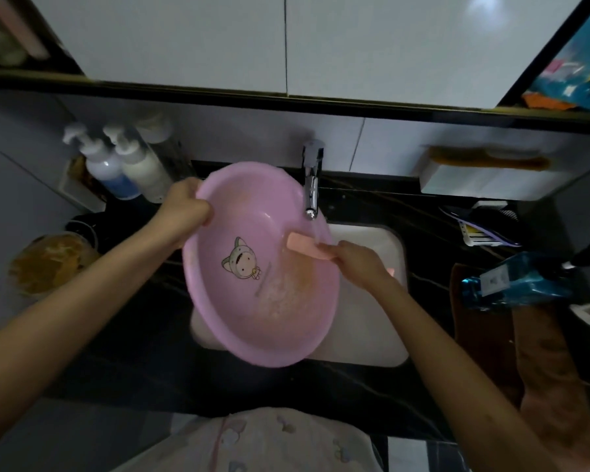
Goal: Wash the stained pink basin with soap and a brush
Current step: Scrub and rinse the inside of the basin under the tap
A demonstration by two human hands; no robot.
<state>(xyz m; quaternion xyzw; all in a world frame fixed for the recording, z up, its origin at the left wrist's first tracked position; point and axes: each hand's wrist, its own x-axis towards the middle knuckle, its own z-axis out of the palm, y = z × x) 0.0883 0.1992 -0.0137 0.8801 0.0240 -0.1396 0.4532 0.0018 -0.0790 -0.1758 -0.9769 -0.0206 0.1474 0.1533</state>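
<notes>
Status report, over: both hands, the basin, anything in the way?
Left hand grips pink basin rim, basin tilted over sink. Right hand holds soap bar against inner wall, below tap. Orange stain visible inside. Nothing in the way.

I see the pink basin (252,301) tilted over the white sink (372,318). It has a cartoon figure (242,264) printed inside and an orange-brown stain (304,277) on its right inner wall. The peach soap bar (309,250) lies against that wall.

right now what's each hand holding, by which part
Left hand grips the pink plastic basin by its rim; right hand holds the peach rectangular soap bar by one end.
</notes>
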